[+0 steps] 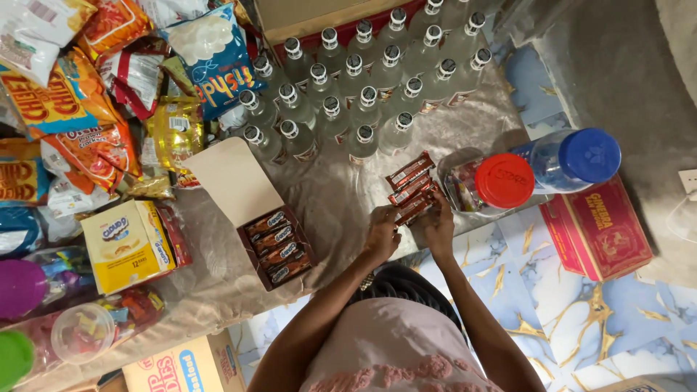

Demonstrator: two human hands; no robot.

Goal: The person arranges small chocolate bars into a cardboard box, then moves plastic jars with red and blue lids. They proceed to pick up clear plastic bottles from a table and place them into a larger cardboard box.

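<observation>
Chocolate bars (411, 187) in red-brown wrappers are what I see both hands on, a small stack held over the cloth-covered bench (334, 196) near its front edge; my left hand (382, 234) is curled around the lower end of the stack, fingers closed on the wrappers; my right hand (438, 223) grips the same stack from the other side, fingers bent shut over it; just left of the hands, an open carton (276, 247) with its flap (232, 180) thrown back lies at the front edge, four more bars lying in it side by side; behind the hands, toward the back edge, clear glass bottles (363, 80) with capped tops stand in tight rows; to the right, a jar with a red lid (504, 180) and a jar with a blue lid (588, 154) lie close together at the bench's right edge; snack bags (109, 87) crowd the left end, with a yellow box (123, 243) near the front-left corner.
</observation>
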